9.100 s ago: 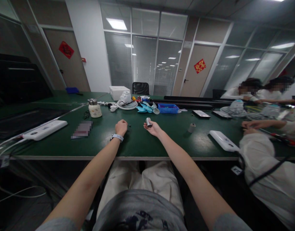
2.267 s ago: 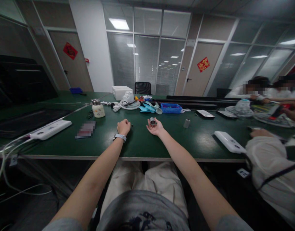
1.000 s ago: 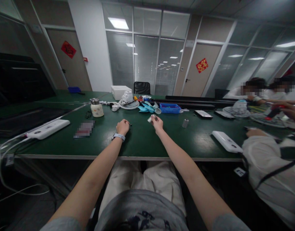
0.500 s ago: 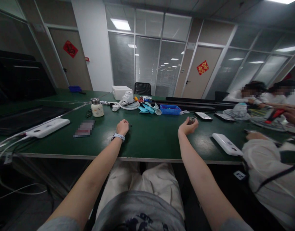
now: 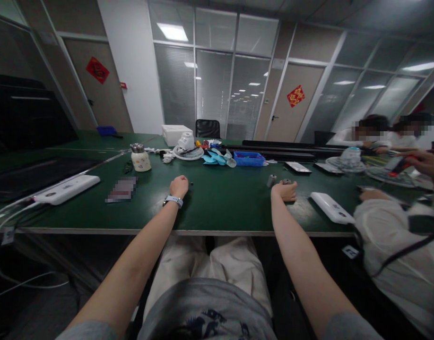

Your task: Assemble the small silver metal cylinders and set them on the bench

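My left hand (image 5: 179,186) rests on the green table with its fingers curled closed; whatever they may hold is hidden. A tiny dark piece (image 5: 192,183) lies just to its right. Further right, my right hand (image 5: 285,191) is low over the table, fingers curled around a small grey metal cylinder (image 5: 287,181) whose top end shows. Beside its thumb side a second small metal cylinder (image 5: 272,180) stands on the table, slightly tilted in view. The lower part of the cylinder in the hand is covered by my fingers.
Behind lie a blue tray (image 5: 248,159), light-blue fan blades (image 5: 219,157), and a white fan part (image 5: 186,148). A cream bottle (image 5: 141,161) stands left. White power strips (image 5: 331,208) lie on both sides. A co-worker's hand (image 5: 424,163) holds a red tool at right.
My right hand has moved slightly right and down. A metal cylinder now stands to its left, where none showed before. My left hand stays in place.
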A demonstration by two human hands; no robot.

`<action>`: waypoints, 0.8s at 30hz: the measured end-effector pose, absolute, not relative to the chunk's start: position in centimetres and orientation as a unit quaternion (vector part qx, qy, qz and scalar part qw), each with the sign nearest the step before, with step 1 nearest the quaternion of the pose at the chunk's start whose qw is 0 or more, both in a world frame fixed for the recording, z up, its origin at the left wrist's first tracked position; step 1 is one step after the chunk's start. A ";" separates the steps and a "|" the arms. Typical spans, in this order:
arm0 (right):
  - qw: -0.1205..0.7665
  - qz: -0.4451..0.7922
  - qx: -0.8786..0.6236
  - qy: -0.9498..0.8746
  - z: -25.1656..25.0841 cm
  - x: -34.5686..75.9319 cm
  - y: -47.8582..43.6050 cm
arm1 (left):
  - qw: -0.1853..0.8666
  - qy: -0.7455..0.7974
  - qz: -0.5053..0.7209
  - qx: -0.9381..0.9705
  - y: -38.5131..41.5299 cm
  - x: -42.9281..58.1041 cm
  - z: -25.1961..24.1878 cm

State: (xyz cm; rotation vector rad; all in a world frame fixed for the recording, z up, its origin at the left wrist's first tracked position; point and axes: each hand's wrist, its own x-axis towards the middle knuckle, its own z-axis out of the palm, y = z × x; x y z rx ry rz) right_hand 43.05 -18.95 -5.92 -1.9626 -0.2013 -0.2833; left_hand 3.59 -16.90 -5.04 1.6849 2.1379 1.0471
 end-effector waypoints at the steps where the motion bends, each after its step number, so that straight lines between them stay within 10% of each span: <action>1: 0.547 -0.143 -0.821 -0.085 -5.5 42.8 -19.2 | 0.113 0.728 0.357 0.575 -16.9 3.6 -5.1; 6: 0.548 -0.255 -0.732 -0.314 -2.1 37.3 -21.2 | 0.114 0.726 0.362 0.574 -16.6 3.4 -5.3; 11: 0.447 0.026 -0.560 -0.697 -1.8 26.0 -20.3 | 0.098 0.735 0.374 0.557 -16.6 3.2 -5.3; 24: 0.383 0.201 -0.594 -0.679 -5.4 15.6 -15.8 | 0.110 0.737 0.382 0.547 -16.7 2.9 -5.5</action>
